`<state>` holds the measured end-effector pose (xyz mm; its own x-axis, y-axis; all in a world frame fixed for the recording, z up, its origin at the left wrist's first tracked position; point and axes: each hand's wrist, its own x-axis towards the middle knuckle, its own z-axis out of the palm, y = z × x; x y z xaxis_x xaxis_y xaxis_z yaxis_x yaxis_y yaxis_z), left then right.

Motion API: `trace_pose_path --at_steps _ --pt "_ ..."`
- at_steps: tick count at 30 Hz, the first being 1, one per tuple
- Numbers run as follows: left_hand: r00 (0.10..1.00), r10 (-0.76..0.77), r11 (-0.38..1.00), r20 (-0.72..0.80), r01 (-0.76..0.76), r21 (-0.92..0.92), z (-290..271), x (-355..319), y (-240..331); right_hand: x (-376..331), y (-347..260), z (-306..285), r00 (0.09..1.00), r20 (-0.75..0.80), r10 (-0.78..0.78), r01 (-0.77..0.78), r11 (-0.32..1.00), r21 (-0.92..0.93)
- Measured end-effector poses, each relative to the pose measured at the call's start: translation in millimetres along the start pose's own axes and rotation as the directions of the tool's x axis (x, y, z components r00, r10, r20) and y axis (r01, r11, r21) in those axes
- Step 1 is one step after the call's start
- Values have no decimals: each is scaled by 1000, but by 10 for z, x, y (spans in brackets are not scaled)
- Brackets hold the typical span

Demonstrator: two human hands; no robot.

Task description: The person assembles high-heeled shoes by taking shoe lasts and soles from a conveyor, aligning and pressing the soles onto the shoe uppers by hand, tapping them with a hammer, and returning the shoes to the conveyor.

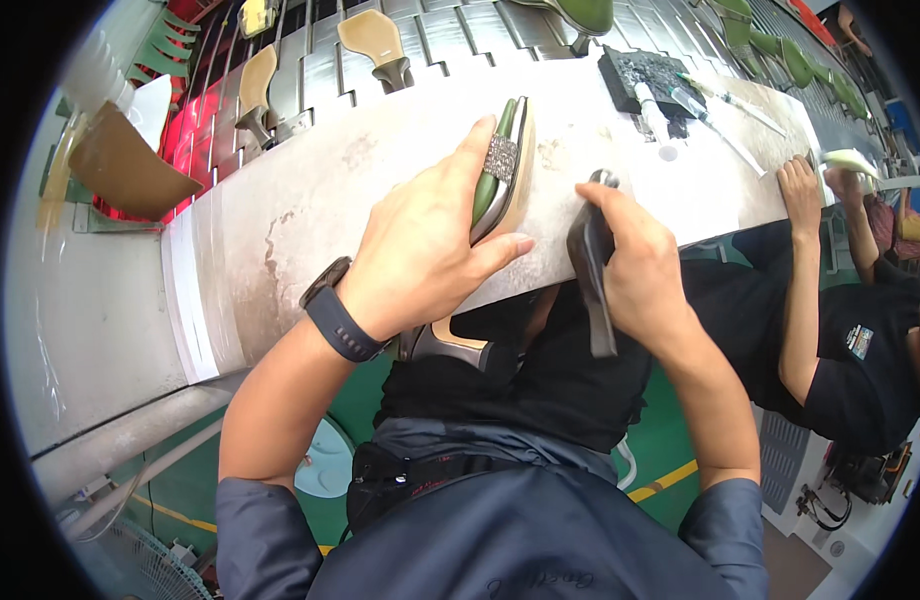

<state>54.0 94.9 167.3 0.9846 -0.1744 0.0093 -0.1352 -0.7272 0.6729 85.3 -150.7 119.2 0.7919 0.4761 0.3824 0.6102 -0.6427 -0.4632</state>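
At frame centre, the left hand clamps a green shoe sole-outward against the worktable. The right hand grips a dark tool just beside it. Sole work appears under way; the next stroke needs a steady hold.

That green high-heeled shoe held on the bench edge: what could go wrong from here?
1. The left hand grips the green shoe with its heel hanging past the workbench edge; it might slip and fall.
2. The right hand holds a dark tool close to the left thumb, which it could perhaps nick.
3. A co-worker's hand rests nearby on the same bench, so elbows might bump.
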Motion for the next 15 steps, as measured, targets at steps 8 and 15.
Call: trace_pose_path --at_steps 8,15 --pt "988 126 992 87 -125 -14 -102 -110 -104 -76 -405 -95 937 74 340 -203 361 910" --pt "976 198 980 92 -194 -53 -94 -55 -190 265 -399 -311 912 188 365 -323 354 878"
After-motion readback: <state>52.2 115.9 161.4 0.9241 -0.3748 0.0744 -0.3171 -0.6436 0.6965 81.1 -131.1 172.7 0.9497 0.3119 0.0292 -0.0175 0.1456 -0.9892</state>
